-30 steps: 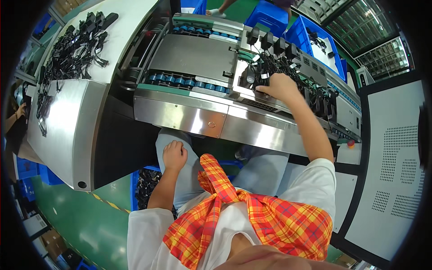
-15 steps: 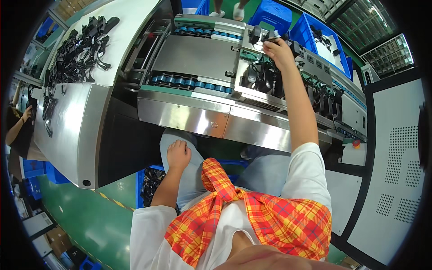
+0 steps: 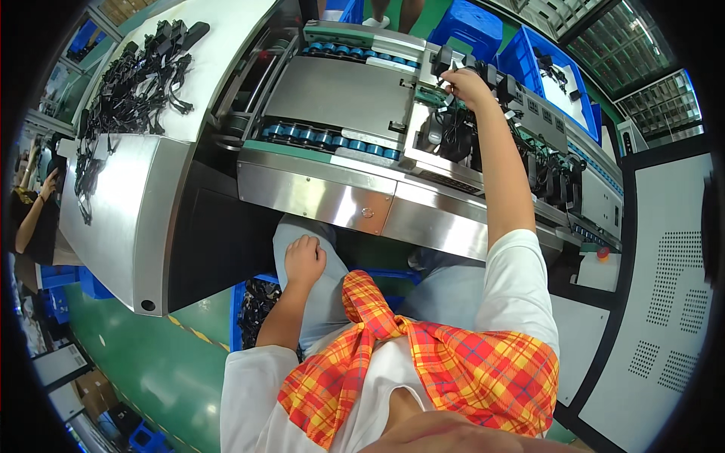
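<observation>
Upper-centre right hand (image 3: 467,86) is seemingly pinching a cable (image 3: 455,67), probably arranging adapters (image 3: 442,60), next needing release; left hand (image 3: 305,261) resting half-curled, apparently empty

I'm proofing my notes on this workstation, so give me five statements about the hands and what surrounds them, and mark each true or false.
1. The left hand rests on a light-blue trouser leg. True.
2. The right hand lies beside the left hand. False: it is stretched out over the machine, close to black adapters.
3. Most of a tangled black cable heap lies on a white surface at the left. True.
4. The checked cloth tied on the person is green and white. False: it is mainly red, orange and yellow.
5. A red button stands near the machine's right end. True.
</observation>
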`<move>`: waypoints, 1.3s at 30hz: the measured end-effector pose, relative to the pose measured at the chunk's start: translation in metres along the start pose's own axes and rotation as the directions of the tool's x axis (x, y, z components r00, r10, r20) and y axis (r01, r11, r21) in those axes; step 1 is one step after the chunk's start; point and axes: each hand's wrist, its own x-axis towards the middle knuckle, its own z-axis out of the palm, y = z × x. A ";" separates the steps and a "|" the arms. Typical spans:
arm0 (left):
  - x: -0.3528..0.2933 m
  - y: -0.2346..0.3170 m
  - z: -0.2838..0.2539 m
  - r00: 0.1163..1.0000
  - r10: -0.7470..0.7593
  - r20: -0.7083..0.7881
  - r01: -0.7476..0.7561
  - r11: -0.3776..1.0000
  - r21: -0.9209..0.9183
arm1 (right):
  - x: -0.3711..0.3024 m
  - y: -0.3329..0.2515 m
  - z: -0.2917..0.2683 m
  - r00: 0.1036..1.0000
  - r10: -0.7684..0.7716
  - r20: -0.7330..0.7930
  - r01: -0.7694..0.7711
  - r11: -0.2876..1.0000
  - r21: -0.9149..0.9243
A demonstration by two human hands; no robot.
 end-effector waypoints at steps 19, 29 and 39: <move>0.000 0.001 0.001 1.000 0.002 -0.014 -0.002 1.000 -0.008 | -0.027 0.003 0.029 0.838 -0.505 -0.208 0.121 0.542 -0.831; -0.003 -0.002 0.002 1.000 0.014 -0.024 -0.014 1.000 -0.002 | -0.029 -0.001 0.025 0.897 -0.437 -0.065 0.103 0.349 -0.931; -0.001 0.003 0.002 1.000 0.007 -0.019 -0.006 1.000 0.026 | -0.056 -0.010 0.077 0.926 -0.376 0.015 0.024 0.020 -0.999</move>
